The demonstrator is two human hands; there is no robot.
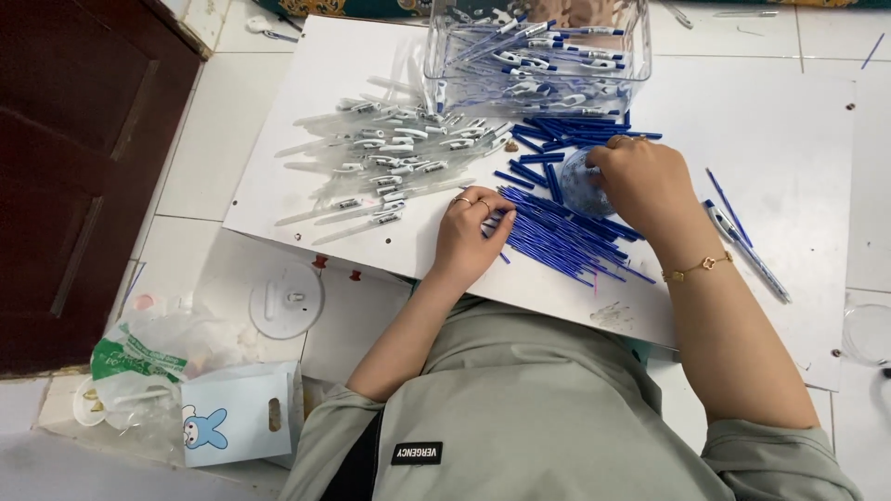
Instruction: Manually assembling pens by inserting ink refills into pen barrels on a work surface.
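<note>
A heap of thin blue pen refills [566, 237] lies on a white board [789, 139]. My left hand [469, 237], with rings on its fingers, rests at the heap's left end, fingertips pinching among the refills. My right hand [645, 181], with a gold bracelet at the wrist, is closed over a small round clear container [583, 186] above the heap. To the left lies a pile of clear pen barrels [390, 158]. A clear plastic box [538, 46] of assembled pens stands at the board's far edge.
Two assembled pens [742, 246] lie right of my right arm. A dark wooden door [74, 176] is at the left. A white round lid [286, 301], plastic bags [148, 357] and a small box with a blue rabbit [232, 417] sit on the tiled floor.
</note>
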